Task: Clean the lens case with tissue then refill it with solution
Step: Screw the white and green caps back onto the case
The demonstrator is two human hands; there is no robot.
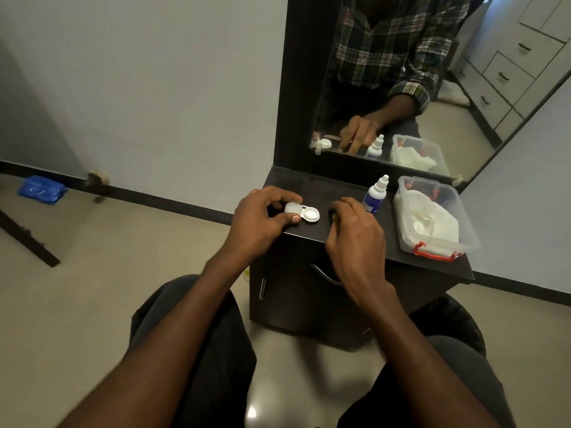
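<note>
A white two-well lens case (310, 215) lies on the dark cabinet top (333, 182). My left hand (262, 217) pinches its left well between thumb and forefinger; the right well is uncovered and faces up. My right hand (355, 230) rests just right of the case, fingers bent down with their tips on the cabinet top, and nothing shows in it. The solution bottle (375, 196), white with a blue label and a capped nozzle, stands upright behind my right hand. White tissue (429, 219) fills a clear plastic box (463, 239) with red clasps at the right.
A tall mirror (432, 88) in a dark frame rises behind the cabinet and reflects the hand, bottle and box. The cabinet's front edge runs under my right wrist, with my knees below it. A blue packet (41, 189) lies on the floor at far left.
</note>
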